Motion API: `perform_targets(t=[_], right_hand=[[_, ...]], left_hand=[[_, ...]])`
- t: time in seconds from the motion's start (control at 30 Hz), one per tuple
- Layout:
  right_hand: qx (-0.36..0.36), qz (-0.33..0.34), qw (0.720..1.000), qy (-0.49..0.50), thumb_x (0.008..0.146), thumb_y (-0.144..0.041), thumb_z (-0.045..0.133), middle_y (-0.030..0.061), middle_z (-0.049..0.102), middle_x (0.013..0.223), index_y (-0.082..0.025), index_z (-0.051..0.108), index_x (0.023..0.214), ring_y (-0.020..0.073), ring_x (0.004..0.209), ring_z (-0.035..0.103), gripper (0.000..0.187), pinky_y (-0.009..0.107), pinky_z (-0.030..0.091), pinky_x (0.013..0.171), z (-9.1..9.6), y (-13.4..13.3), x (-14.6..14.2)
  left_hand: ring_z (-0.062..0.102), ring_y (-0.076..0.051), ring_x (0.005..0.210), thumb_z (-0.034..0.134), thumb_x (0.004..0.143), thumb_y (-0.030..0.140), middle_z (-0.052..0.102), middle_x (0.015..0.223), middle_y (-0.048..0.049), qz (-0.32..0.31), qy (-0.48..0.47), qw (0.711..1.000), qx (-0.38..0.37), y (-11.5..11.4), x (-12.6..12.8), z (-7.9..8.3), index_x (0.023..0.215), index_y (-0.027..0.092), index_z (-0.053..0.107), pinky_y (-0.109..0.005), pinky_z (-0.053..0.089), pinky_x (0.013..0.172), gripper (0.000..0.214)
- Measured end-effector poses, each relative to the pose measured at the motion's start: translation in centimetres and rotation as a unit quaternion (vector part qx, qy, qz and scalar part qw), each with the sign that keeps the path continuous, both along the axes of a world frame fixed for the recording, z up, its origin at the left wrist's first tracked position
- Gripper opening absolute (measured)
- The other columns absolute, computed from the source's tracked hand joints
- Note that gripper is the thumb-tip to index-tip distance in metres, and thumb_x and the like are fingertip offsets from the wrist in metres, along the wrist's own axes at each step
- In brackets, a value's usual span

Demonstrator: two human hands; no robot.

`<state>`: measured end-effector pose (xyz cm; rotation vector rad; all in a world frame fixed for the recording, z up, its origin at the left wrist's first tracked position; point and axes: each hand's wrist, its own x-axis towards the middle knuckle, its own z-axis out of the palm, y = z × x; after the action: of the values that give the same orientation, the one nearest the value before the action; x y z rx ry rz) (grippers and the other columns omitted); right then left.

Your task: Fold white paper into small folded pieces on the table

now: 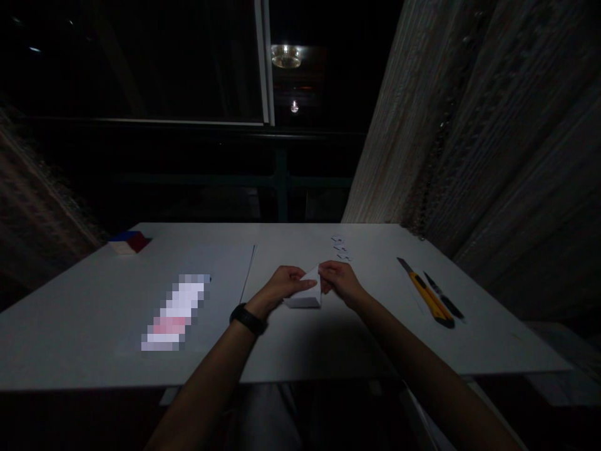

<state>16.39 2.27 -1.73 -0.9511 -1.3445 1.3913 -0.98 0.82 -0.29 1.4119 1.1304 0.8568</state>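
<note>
A small folded piece of white paper (307,294) sits between both my hands over the middle of the white table (94,313). My left hand (282,285), with a black watch on the wrist, pinches the paper's left side. My right hand (340,280) has its fingers closed on the paper's upper right corner. The paper's lower edge rests on or just above the tabletop; I cannot tell which.
A yellow utility knife (429,295) and a dark pen (444,297) lie on the right. Small paper scraps (342,247) lie beyond my hands. A sheet of paper (225,269) lies left of centre, a red and blue block (129,241) at the far left corner. A curtain hangs at right.
</note>
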Motion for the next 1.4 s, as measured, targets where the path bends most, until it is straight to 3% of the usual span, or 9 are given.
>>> perform_targets(t=[0.2,0.33,0.43,0.73,1.03,1.17,1.4], right_hand=[[0.023,-0.001,1.000,-0.012,0.063,-0.047,0.067,-0.0045,0.056,0.044,-0.016,0.056,0.079,0.0104,0.036,0.052,0.036,0.020,0.041,0.037,-0.10,-0.14,-0.11],[0.049,-0.024,0.999,0.003,0.065,-0.046,0.066,-0.0052,0.059,0.051,-0.020,0.048,0.084,0.0110,0.039,0.054,0.037,0.020,0.040,0.037,0.03,-0.16,-0.06],[0.069,-0.032,0.997,-0.019,0.065,-0.048,0.065,-0.0029,0.059,0.055,-0.019,0.051,0.080,0.0110,0.044,0.055,0.036,0.019,0.039,0.037,0.15,-0.23,-0.17],[0.062,-0.053,0.995,-0.055,0.057,-0.043,0.072,-0.0030,0.054,0.051,-0.017,0.056,0.065,0.0082,0.041,0.046,0.032,0.021,0.037,0.038,-0.45,-0.17,-0.56],[0.037,-0.096,0.994,-0.022,0.054,-0.047,0.073,-0.0020,0.055,0.049,-0.016,0.055,0.059,0.0085,0.040,0.048,0.036,0.021,0.040,0.038,-0.21,0.16,-0.31],[0.008,-0.087,0.996,-0.011,0.052,-0.049,0.074,0.0014,0.059,0.050,-0.015,0.056,0.059,0.0105,0.043,0.052,0.038,0.021,0.042,0.040,-0.12,0.09,-0.34],[-0.051,-0.064,0.996,0.046,0.045,-0.040,0.080,-0.0011,0.060,0.053,-0.015,0.055,0.057,0.0117,0.051,0.056,0.037,0.025,0.045,0.054,0.23,-0.34,-0.74]], left_hand=[[0.048,-0.009,0.048,0.075,0.055,0.046,0.059,0.060,-0.0010,-0.037,-0.052,0.998,-0.012,-0.30,0.11,0.10,0.078,0.009,0.065,-0.020,0.031,0.044,0.044],[0.049,-0.009,0.049,0.075,0.056,0.044,0.061,0.061,-0.0015,0.012,-0.045,0.999,0.004,-0.15,0.20,0.15,0.076,0.010,0.067,-0.020,0.031,0.044,0.041],[0.049,-0.009,0.049,0.074,0.055,0.045,0.061,0.059,-0.0011,0.052,-0.026,0.998,0.028,0.22,0.26,-0.04,0.074,0.010,0.067,-0.020,0.032,0.044,0.041],[0.056,-0.014,0.060,0.069,0.063,0.041,0.066,0.070,-0.0045,0.044,0.033,0.991,0.122,0.27,0.50,-0.77,0.080,0.011,0.068,-0.022,0.039,0.053,0.034],[0.061,-0.019,0.083,0.074,0.057,0.019,0.068,0.095,-0.0086,-0.056,-0.010,0.990,0.127,-0.14,0.15,0.15,0.104,0.012,0.064,-0.028,0.045,0.074,0.048],[0.062,-0.019,0.080,0.060,0.068,0.014,0.069,0.094,-0.0090,-0.018,0.009,0.989,0.147,0.13,0.18,-0.15,0.108,0.012,0.063,-0.028,0.046,0.071,0.041],[0.064,-0.019,0.082,0.049,0.070,0.011,0.070,0.093,-0.0058,0.033,0.045,0.975,0.214,0.54,-0.05,-0.75,0.100,0.015,0.068,-0.028,0.048,0.074,0.036]])
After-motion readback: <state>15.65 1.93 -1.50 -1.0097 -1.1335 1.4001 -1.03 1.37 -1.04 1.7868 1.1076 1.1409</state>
